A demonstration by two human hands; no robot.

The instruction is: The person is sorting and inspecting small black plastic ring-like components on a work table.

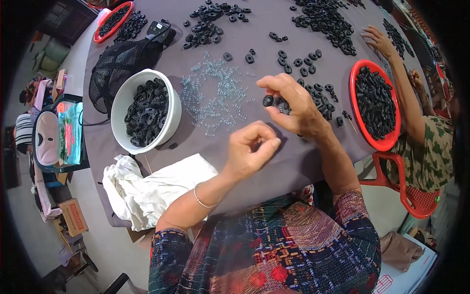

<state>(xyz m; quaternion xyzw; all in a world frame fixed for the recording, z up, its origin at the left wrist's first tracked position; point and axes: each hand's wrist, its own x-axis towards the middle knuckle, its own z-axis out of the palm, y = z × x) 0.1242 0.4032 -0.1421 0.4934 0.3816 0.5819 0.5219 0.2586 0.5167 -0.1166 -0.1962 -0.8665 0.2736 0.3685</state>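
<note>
No words can be read; red marks are borne by a white box (413, 272) and, past the bench's (298, 169) left edge, a brown carton (74, 217).

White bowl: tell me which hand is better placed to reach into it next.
Likely the left hand: it is nearer the white bowl, which stands on the person's left. The right hand is farther off, near loose black pieces.

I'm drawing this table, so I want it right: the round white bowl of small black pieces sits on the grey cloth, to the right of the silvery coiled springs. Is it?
Not quite: the head view shows the round white bowl of small black pieces to the left of the silvery coiled springs, on the grey cloth.
</note>
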